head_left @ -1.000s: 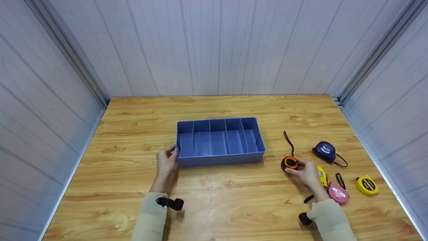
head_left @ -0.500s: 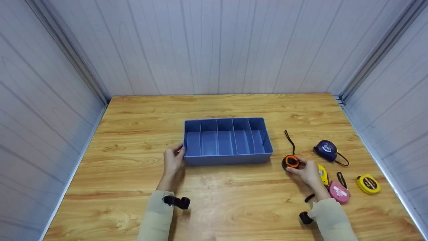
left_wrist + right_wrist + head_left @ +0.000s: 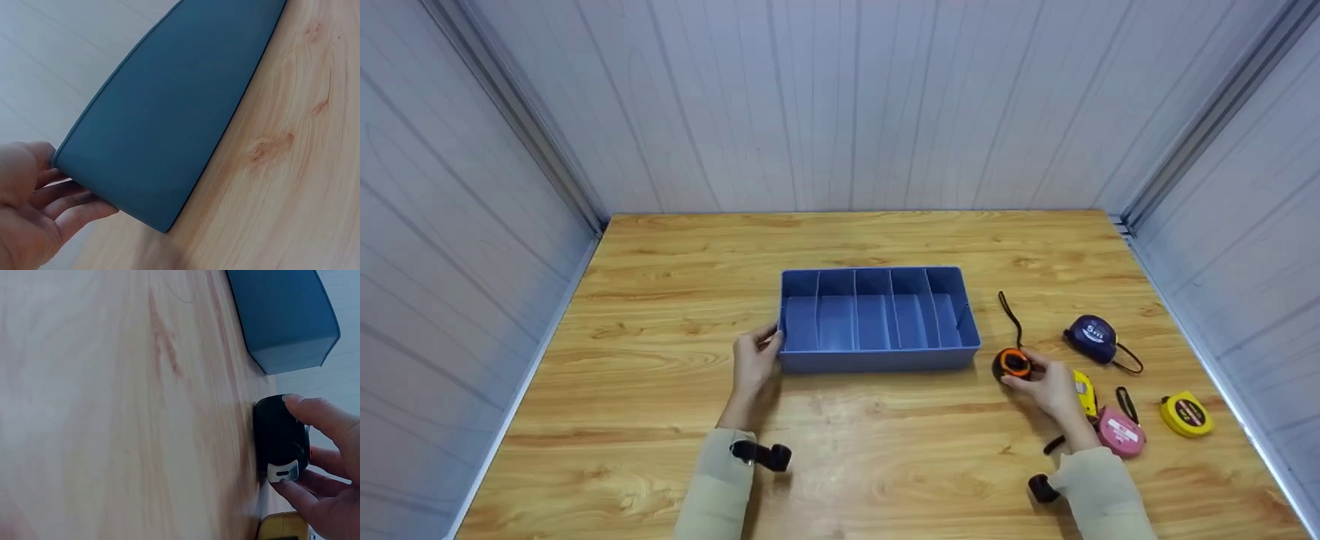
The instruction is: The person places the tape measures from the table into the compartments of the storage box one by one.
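Observation:
A blue divided storage box [image 3: 879, 361] sits mid-table, its compartments bare. At its left end my left hand [image 3: 754, 364] grips the end wall; in the left wrist view the fingers [image 3: 84, 216] press that wall from outside, near the rim. To the right of the box, my right hand [image 3: 1048, 386] pinches a black and orange tape measure [image 3: 1012, 364] between thumb and fingers. In the right wrist view this tape measure [image 3: 278, 433] stands upright on the tabletop, metal hook facing the camera. Its black strap trails away toward the back.
Dark blue tape measure [image 3: 1091, 339] lies behind the right hand, strap outward. A yellow one [image 3: 1084, 394] is partly hidden by that hand, beside a pink one [image 3: 1121, 431]. Another yellow tape measure [image 3: 1186, 414] is near the table's right edge. Panel walls [image 3: 840, 105] enclose the table.
My left hand has slid the box to the right, closer to the black and orange tape measure. The right hand stays almost in place, still pinching it.

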Tool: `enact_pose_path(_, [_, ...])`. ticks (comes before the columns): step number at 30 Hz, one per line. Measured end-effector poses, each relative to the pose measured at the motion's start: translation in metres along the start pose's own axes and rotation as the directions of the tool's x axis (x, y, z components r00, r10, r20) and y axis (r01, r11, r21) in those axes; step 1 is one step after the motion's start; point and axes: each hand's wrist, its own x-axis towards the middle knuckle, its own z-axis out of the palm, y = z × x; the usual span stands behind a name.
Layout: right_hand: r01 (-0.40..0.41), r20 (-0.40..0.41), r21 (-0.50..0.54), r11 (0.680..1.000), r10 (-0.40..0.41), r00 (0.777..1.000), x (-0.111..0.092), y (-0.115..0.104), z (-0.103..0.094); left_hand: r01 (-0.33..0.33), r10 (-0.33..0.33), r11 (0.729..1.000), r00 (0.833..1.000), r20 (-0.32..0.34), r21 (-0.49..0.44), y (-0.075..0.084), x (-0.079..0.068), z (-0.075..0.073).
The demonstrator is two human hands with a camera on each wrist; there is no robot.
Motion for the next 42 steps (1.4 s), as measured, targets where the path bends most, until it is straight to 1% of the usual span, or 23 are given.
enact_pose_path(2, [-0.003, 0.001, -0.005, 1.000, 0.003, 1.000, 0.000, 0.000, 0.000, 0.007, -0.007, 1.000, 1.000, 0.001, -0.020, -0.001, 0.000, 0.000])
enact_pose_path(8, [-0.002, -0.009, -0.013, 1.000, 0.002, 1.000, 0.000, 0.000, 0.001, 0.062, -0.064, 0.993, 0.998, -0.012, -0.097, -0.003, 0.000, 0.000])
enact_pose_path(13, [0.010, -0.042, -0.030, 0.999, -0.011, 0.999, 0.000, 0.000, 0.002, 0.056, -0.059, 0.989, 0.998, -0.022, -0.140, -0.005, -0.001, 0.001])
enact_pose_path(18, [0.019, -0.059, -0.022, 1.000, -0.020, 0.998, 0.000, 0.001, 0.002, 0.057, -0.063, 0.990, 0.997, -0.048, -0.127, -0.006, -0.002, 0.002])
enact_pose_path(23, [0.014, -0.072, -0.017, 1.000, -0.016, 0.997, -0.001, -0.001, 0.002, 0.073, -0.082, 0.985, 0.996, -0.048, -0.156, -0.006, -0.003, 0.003])
enact_pose_path(25, [0.003, -0.073, -0.004, 1.000, -0.003, 0.997, -0.001, -0.002, 0.001, 0.098, -0.106, 0.979, 0.994, -0.038, -0.177, -0.006, -0.004, 0.003])
enact_pose_path(28, [-0.012, -0.063, 0.016, 1.000, 0.013, 0.998, -0.002, -0.005, -0.001, 0.124, -0.131, 0.976, 0.991, -0.029, -0.177, -0.005, -0.005, 0.002])
enact_pose_path(31, [-0.012, -0.059, 0.013, 1.000, 0.012, 0.998, -0.004, -0.009, -0.003, 0.146, -0.153, 0.971, 0.988, -0.020, -0.189, -0.005, -0.005, 0.002])
enact_pose_path(36, [0.017, -0.060, -0.015, 1.000, -0.018, 0.998, -0.008, -0.016, -0.006, 0.167, -0.175, 0.963, 0.984, -0.019, -0.214, -0.006, -0.005, 0.003])
enact_pose_path(42, [0.074, -0.066, 0.008, 0.997, -0.074, 0.995, -0.012, -0.028, -0.007, 0.135, -0.146, 0.971, 0.988, -0.044, -0.196, -0.007, -0.004, 0.004])
